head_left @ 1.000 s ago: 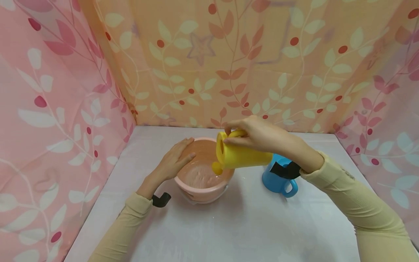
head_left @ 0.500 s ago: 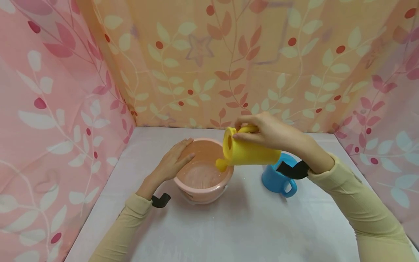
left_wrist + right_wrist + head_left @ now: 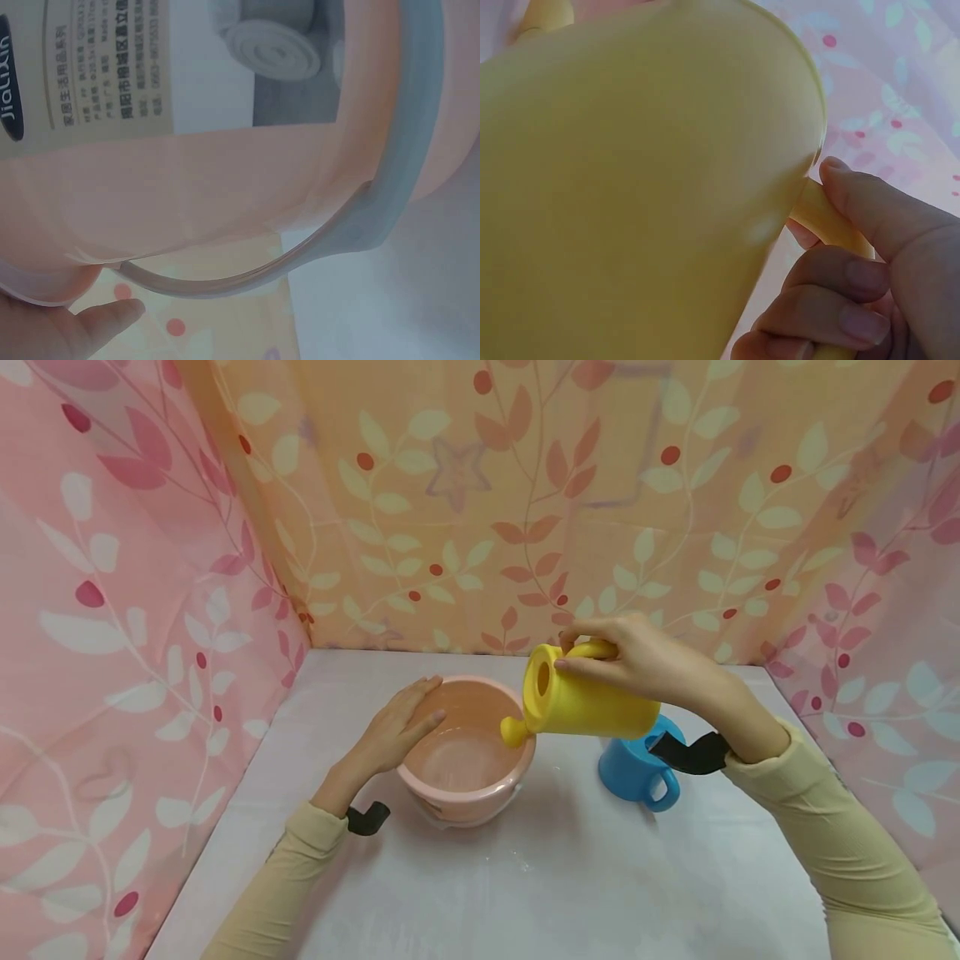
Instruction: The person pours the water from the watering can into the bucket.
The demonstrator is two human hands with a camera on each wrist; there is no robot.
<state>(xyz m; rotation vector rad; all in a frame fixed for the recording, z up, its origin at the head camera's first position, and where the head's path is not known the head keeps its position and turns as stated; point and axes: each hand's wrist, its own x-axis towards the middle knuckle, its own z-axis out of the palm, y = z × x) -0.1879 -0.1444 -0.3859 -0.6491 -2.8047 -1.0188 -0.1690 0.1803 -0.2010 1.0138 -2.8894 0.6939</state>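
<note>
**Yellow watering can tipped over a pink bowl**

Just right of the middle of the head view, the right hand [image 3: 637,660] holds a yellow watering can [image 3: 588,706] in the air, tilted on its side. Its fingers and thumb are curled round the can's handle [image 3: 832,225], which the right wrist view shows close up at the lower right, with the can's yellow body filling the rest of that frame. The can's round top opening faces left, and its short spout [image 3: 513,732] points down and left, hanging right at the right-hand rim of a pink bowl [image 3: 465,777].

The bowl stands at the centre of the head view on a white table [image 3: 570,877]. The left hand [image 3: 393,727] lies flat against the bowl's left rim, fingers straight and close together, thumb resting on the rim's edge. In the left wrist view the bowl's wall fills the upper frame, with a printed label [image 3: 82,75] at the upper left, a grey handle band [image 3: 352,217] curving across, and a fingertip at the lower left.

A blue cup [image 3: 637,772] stands on the table to the right of the bowl, partly behind the can and the right wrist, its handle turned towards the lower right. Both arms wear pale yellow sleeves [image 3: 840,852]. Leaf-patterned curtains [image 3: 120,610] close in the table at the left, back and right of the frame.
</note>
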